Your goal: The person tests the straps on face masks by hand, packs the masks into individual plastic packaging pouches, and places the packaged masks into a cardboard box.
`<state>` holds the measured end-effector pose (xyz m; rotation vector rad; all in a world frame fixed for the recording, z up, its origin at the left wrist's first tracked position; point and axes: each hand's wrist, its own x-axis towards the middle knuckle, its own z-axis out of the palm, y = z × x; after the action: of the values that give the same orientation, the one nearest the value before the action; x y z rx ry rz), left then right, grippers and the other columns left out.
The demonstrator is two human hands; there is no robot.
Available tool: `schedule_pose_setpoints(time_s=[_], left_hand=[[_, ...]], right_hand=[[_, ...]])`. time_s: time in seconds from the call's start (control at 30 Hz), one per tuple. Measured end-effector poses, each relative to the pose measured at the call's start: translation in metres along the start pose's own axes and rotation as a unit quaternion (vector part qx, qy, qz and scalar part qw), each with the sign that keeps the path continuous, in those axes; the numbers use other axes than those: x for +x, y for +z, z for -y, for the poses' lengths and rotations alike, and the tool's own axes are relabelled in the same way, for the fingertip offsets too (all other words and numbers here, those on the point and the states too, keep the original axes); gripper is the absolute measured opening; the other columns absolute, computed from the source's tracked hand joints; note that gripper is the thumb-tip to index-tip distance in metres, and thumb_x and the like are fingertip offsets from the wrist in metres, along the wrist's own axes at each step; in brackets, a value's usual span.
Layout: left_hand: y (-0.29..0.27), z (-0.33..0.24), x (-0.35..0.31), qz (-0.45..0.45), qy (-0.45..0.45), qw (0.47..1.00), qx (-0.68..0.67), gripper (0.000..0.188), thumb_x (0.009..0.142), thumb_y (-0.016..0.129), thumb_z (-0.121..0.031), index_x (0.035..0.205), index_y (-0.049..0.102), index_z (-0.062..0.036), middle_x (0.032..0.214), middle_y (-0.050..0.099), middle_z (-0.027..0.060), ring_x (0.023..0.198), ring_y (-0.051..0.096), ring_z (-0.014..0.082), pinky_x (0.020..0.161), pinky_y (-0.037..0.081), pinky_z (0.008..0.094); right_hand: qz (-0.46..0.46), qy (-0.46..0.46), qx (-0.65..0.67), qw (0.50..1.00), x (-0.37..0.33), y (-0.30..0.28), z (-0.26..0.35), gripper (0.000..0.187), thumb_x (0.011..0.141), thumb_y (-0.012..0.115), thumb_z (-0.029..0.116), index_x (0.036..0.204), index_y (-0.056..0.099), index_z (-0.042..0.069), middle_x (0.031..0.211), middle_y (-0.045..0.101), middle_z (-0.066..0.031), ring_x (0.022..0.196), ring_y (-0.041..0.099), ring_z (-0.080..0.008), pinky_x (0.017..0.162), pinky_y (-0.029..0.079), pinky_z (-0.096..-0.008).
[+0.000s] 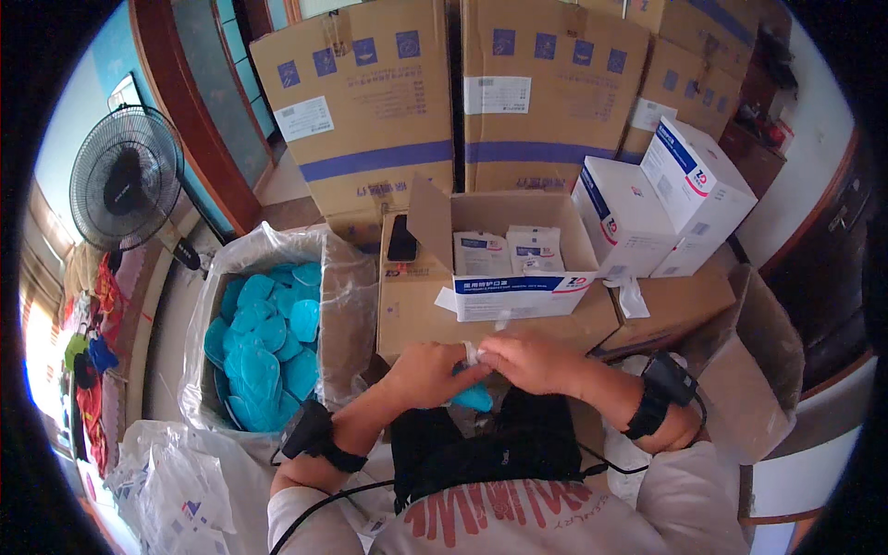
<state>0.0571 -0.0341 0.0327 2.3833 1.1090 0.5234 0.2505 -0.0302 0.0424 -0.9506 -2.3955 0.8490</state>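
Teal pads [264,347] are lying in a big loose pile in the plastic-lined carton [353,305], so I'm guessing plenty is still left to do. The left hand [430,373] is curling almost closed and looks to be pinching a small white piece [473,354]. Another teal pad [473,398] is showing just under the fingers. Some packets [535,248] are already standing in the open white box [518,303], though I can't tell how full it's getting. The right hand [532,363] is meeting the left, fingertips bunching at that same white piece and hiding most of it. Farther right, white boxes [698,185] are sitting together, looking closed, so those are probably done.
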Motion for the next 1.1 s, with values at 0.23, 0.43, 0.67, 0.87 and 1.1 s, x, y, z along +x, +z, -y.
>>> schedule_pose_setpoints(time_s=[0.23, 0.43, 0.67, 0.87, 1.1], left_hand=[[-0.012, 0.000, -0.032, 0.133, 0.117, 0.976, -0.128, 0.026, 0.082, 0.048, -0.031, 0.071, 0.052, -0.0078, 0.058, 0.051, 0.0144, 0.055, 0.051, 0.0349, 0.050, 0.040, 0.0407], [-0.035, -0.014, -0.060, 0.241, 0.201, 0.947, -0.067, 0.025, 0.082, 0.048, -0.029, 0.069, 0.052, -0.0073, 0.058, 0.051, 0.0115, 0.055, 0.052, 0.0316, 0.046, 0.040, 0.0401], [-0.056, -0.014, -0.055, 0.200, 0.187, 0.962, -0.017, 0.025, 0.079, 0.051, -0.027, 0.064, 0.052, -0.0073, 0.056, 0.051, 0.0104, 0.055, 0.052, 0.0302, 0.046, 0.040, 0.0397], [-0.096, 0.017, -0.070, 0.201, -0.011, 0.969, 0.143, 0.022, 0.079, 0.051, -0.021, 0.065, 0.055, -0.0053, 0.061, 0.054, 0.0087, 0.056, 0.054, 0.0239, 0.050, 0.042, 0.0354], [-0.078, 0.031, -0.045, -0.268, -0.134, 0.859, -0.414, 0.023, 0.083, 0.048, -0.021, 0.095, 0.054, -0.0024, 0.088, 0.056, 0.0042, 0.076, 0.053, 0.0125, 0.067, 0.044, 0.0277]], right_hand=[[0.155, -0.080, -0.044, 0.984, -0.027, -0.005, 0.015, 0.015, 0.085, 0.042, 0.021, 0.087, 0.049, 0.007, 0.080, 0.052, -0.0131, 0.075, 0.052, -0.0317, 0.062, 0.043, -0.0401], [0.269, -0.048, 0.054, 0.960, -0.064, -0.032, 0.031, 0.023, 0.087, 0.038, 0.028, 0.085, 0.045, 0.006, 0.079, 0.051, -0.0160, 0.074, 0.052, -0.0353, 0.061, 0.042, -0.0429], [0.336, 0.085, 0.083, 0.935, -0.077, -0.064, 0.026, 0.023, 0.088, 0.037, 0.026, 0.085, 0.044, 0.005, 0.078, 0.051, -0.0169, 0.076, 0.051, -0.0360, 0.063, 0.041, -0.0413], [0.252, 0.146, -0.047, 0.955, -0.106, -0.112, -0.021, 0.013, 0.084, 0.042, 0.016, 0.087, 0.048, 0.004, 0.073, 0.053, -0.0105, 0.067, 0.053, -0.0242, 0.057, 0.042, -0.0355], [-0.100, 0.231, 0.490, 0.834, -0.068, -0.081, -0.071, 0.015, 0.085, 0.047, 0.022, 0.086, 0.052, 0.007, 0.072, 0.047, 0.0032, 0.058, 0.040, -0.0052, 0.048, 0.033, -0.0188]])
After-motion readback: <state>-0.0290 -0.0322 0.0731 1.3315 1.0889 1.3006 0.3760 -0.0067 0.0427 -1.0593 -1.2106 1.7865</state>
